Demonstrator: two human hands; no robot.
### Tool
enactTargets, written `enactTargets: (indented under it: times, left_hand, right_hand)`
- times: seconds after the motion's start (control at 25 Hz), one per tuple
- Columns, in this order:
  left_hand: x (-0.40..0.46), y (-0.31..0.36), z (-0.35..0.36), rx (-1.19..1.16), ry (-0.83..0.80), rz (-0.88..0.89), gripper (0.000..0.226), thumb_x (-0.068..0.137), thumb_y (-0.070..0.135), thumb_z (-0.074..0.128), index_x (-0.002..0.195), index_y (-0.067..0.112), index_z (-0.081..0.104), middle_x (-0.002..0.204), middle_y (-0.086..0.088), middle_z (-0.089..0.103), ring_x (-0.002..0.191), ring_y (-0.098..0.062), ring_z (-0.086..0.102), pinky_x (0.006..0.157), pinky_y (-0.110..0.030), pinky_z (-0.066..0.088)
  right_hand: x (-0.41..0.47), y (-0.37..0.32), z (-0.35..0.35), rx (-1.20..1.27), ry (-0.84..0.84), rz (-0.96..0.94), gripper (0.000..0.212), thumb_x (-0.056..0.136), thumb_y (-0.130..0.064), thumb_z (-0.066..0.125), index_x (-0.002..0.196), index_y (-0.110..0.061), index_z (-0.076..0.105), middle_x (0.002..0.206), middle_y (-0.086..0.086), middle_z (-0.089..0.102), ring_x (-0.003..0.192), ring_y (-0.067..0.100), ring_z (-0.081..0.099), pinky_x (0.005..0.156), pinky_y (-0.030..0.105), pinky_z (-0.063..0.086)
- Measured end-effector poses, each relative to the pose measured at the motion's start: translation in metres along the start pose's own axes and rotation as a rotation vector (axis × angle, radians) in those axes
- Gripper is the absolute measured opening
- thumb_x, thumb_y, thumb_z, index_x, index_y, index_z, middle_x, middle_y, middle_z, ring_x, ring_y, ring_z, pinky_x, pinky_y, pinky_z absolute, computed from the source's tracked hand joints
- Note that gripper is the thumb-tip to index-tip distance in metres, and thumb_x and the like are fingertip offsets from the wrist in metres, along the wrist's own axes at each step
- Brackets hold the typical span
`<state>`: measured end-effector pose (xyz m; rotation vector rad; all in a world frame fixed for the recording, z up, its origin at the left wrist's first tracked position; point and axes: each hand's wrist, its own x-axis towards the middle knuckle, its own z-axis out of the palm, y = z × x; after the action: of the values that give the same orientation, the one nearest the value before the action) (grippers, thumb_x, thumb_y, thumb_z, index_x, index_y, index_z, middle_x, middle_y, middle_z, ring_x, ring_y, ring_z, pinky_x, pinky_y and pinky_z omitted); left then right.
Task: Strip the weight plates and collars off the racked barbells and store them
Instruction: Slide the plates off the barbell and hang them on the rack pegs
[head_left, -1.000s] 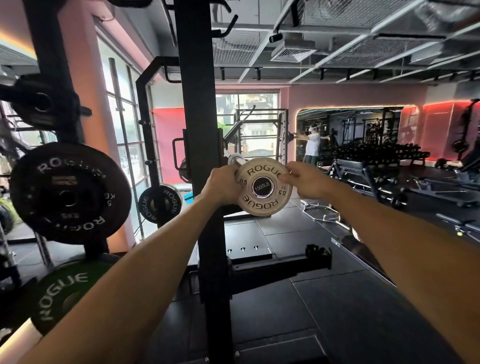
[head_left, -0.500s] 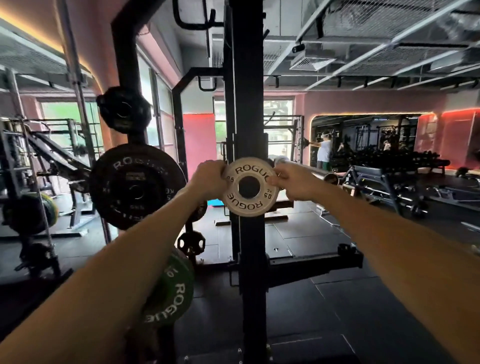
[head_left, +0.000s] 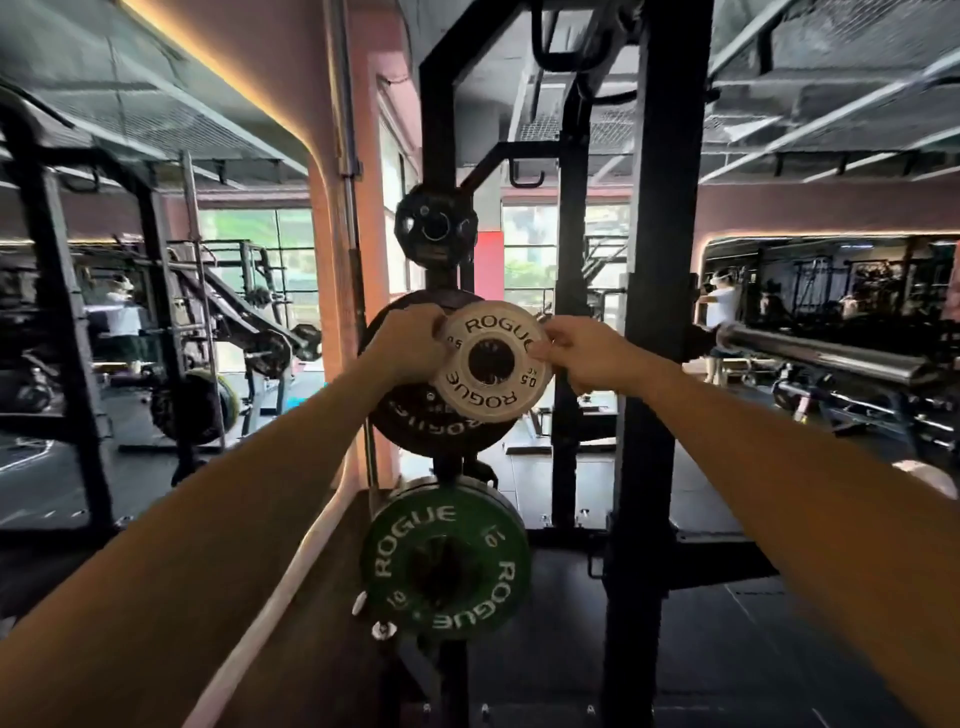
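1. While both arms reach forward in the head view, the left hand (head_left: 402, 349) grips the left rim of a small white plate (head_left: 491, 359) and the right hand (head_left: 584, 357) pinches its right rim; the plate, marked 0.5, is held upright in the air in front of the storage pegs.
2. Step in hand, as judged: storing a plate already off the bar. Next move calls for lining its centre hole up with a free peg and sliding it on; which peg is meant cannot be told.
3. Directly behind the white plate: a large black plate (head_left: 415, 431) hung on the storage post (head_left: 441, 156); whether its peg has room left is hidden.
4. Above: a small black plate (head_left: 435, 226). Below: a green plate (head_left: 447, 558), marked 10.
5. Just right: a black rack upright (head_left: 660, 312), close enough to crowd the right hand.
6. Far right: a bare barbell end (head_left: 831, 356), well apart.
7. Background: a person in white (head_left: 722, 306).
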<state>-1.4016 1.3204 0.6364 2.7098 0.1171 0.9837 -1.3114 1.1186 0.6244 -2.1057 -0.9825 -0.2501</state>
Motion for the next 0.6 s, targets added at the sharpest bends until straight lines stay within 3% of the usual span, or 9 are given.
enactTargets:
  times: [0.12, 0.28, 0.44, 0.6]
  left_hand:
    - [0.010, -0.040, -0.017, -0.009, 0.026, -0.046, 0.025, 0.087, 0.010, 0.059, 0.111, 0.002, 0.061, 0.113, -0.017, 0.063, 0.108, -0.032, 0.055, 0.079, -0.029, 0.035]
    - [0.039, -0.074, -0.018, -0.016, 0.051, -0.069, 0.028, 0.087, 0.009, 0.059, 0.114, 0.001, 0.061, 0.114, -0.017, 0.062, 0.106, -0.030, 0.055, 0.077, -0.027, 0.034]
    - [0.081, -0.091, -0.016, -0.048, 0.085, -0.062, 0.030, 0.087, 0.005, 0.059, 0.116, 0.001, 0.060, 0.117, -0.015, 0.061, 0.108, -0.027, 0.054, 0.079, -0.027, 0.035]
    - [0.130, -0.104, -0.022, -0.085, 0.139, -0.037, 0.025, 0.085, 0.006, 0.062, 0.109, 0.003, 0.063, 0.106, -0.013, 0.063, 0.090, -0.021, 0.053, 0.076, -0.028, 0.039]
  right_hand:
    - [0.034, -0.023, 0.027, -0.029, -0.009, -0.017, 0.022, 0.096, -0.029, 0.056, 0.105, -0.009, 0.060, 0.098, 0.007, 0.069, 0.058, 0.011, 0.059, 0.051, 0.023, 0.047]
    - [0.078, -0.030, 0.043, -0.069, -0.010, -0.041, 0.017, 0.096, -0.030, 0.056, 0.098, -0.013, 0.056, 0.080, 0.000, 0.060, 0.050, 0.013, 0.051, 0.043, 0.022, 0.042]
    - [0.127, -0.026, 0.040, -0.121, 0.025, -0.051, 0.026, 0.096, -0.031, 0.056, 0.108, -0.009, 0.058, 0.089, 0.005, 0.062, 0.053, 0.011, 0.050, 0.041, 0.015, 0.040]
    - [0.173, -0.029, 0.024, -0.083, 0.043, -0.083, 0.026, 0.097, -0.028, 0.056, 0.106, -0.004, 0.058, 0.086, 0.014, 0.065, 0.038, 0.010, 0.049, 0.034, 0.018, 0.037]
